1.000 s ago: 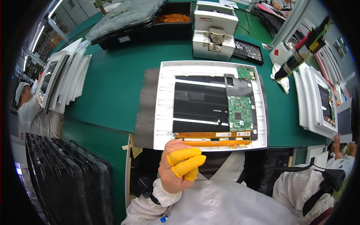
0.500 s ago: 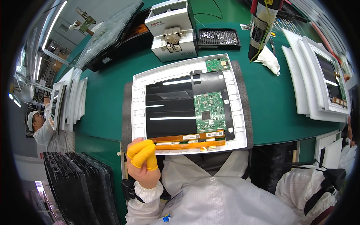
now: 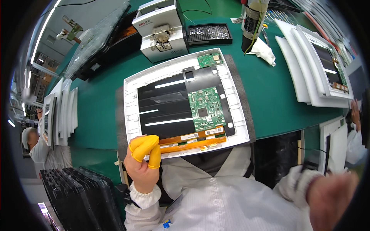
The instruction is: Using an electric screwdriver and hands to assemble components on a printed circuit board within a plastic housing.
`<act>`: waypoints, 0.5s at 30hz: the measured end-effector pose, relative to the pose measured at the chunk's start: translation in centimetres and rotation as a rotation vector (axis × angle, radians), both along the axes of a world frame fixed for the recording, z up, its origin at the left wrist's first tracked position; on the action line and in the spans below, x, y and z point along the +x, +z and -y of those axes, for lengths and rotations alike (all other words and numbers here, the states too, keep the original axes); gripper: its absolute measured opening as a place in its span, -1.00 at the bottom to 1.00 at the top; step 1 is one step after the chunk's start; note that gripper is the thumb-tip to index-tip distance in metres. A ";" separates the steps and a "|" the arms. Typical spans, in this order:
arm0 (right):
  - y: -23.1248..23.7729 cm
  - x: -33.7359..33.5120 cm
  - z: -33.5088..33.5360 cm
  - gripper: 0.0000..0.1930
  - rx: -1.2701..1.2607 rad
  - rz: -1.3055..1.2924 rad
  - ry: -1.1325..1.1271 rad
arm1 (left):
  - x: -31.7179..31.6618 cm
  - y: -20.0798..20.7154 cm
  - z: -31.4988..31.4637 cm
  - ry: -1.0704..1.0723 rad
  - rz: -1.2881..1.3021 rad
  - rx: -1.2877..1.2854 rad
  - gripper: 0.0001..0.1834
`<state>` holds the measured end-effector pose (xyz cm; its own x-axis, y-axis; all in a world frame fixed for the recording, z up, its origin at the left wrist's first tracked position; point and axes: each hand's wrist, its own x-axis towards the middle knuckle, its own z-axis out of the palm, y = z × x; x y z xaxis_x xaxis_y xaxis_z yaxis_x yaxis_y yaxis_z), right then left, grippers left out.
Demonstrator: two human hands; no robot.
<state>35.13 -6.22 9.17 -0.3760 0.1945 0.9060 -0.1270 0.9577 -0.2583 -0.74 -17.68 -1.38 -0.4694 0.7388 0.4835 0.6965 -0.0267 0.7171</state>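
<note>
A white display housing [image 3: 239, 111] lies open-backed on a dark grey foam pad [image 3: 239, 84]. Inside it are a black glossy panel [image 3: 162, 109], a green circuit board [image 3: 206, 109], a smaller green board [image 3: 208, 59] and orange flat flex strips [image 3: 192, 145]. My left hand [image 3: 144, 163], with yellow finger cots on some fingers, is closed at the housing's near left corner and covers that corner. Whatever its fingertips pinch is hidden. My right hand [image 3: 333, 196] is blurred at the lower right, away from the housing; its fingers are smeared.
Behind the housing stand a white machine [image 3: 163, 36] and a black tray of small parts [image 3: 210, 34]. A dark cylinder [image 3: 252, 27] and white cloth [image 3: 263, 52] are farther right. White panels [image 3: 291, 65] stack at right; black trays [image 3: 77, 196] stand lower left. Co-workers [image 3: 38, 144] are at both sides.
My right hand has come into view at the lower right. The whole view has shifted, so the bench things sit farther left. My left hand stays closed at the housing's corner.
</note>
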 end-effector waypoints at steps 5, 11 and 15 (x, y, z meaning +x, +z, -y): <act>-7.7 -7.2 -4.4 -0.84 -0.463 0.287 0.002 | 1.0 3.3 -4.0 -0.206 -0.157 -0.163 -0.72; -11.9 -10.2 -6.7 -0.70 -0.451 0.352 -0.123 | 1.8 3.4 -7.5 -0.423 -0.381 -0.261 -0.74; -13.2 -10.1 -7.0 -0.69 -0.518 0.316 -0.171 | 2.1 3.2 -8.3 -0.435 -0.447 -0.362 -0.77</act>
<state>25.06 0.83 -4.05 -0.5349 0.6594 0.5283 0.1751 0.6982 -0.6942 1.39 -9.34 1.81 0.0889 0.9642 0.2498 0.9057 -0.1826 0.3826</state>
